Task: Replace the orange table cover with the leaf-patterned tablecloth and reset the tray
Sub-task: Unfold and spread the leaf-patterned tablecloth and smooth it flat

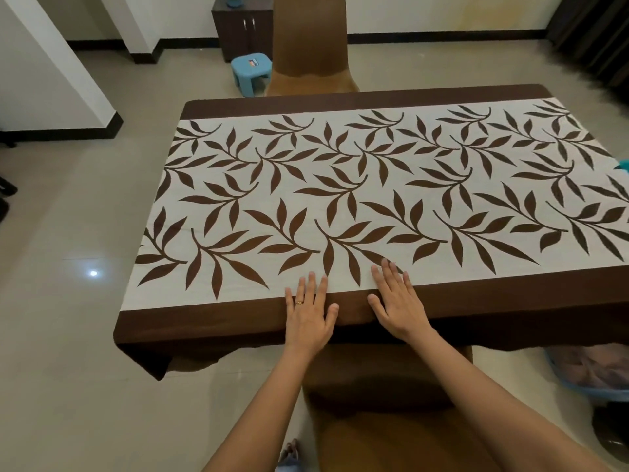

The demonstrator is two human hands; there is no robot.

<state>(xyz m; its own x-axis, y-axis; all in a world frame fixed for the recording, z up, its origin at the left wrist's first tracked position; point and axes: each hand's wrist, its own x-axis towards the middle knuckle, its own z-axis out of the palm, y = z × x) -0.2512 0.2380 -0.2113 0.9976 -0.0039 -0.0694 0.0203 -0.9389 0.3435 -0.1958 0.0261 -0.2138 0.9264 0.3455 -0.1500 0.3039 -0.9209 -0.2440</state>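
Both hands lie flat, palms down, on the near edge of the leaf-patterned tablecloth [340, 185]. The left hand [311, 316] has its fingers spread and gripping nothing, a ring on one finger; the right hand [398, 301] lies just beside it, open the same way, its fingertips reaching past the dark brown border onto the pale leaf print. Both forearms stretch straight out from the bottom of the view.

The cloth covers the whole table top out from the hands, lying smooth, and nothing stands on it. Its brown border hangs over the near edge just below the palms and droops at the corner to the left of the left hand.

Directly under the arms sits a brown chair [391, 403], tucked against the table. Beyond the far edge, opposite the hands, stands a second brown chair [309, 46], with a blue stool [252, 71] to its left and a dark cabinet [243, 27] behind that. Open tiled floor [68, 301] spreads to the left of the hands. To the right, under the overhang, is a blue-rimmed container [585, 376]; its contents are unclear.
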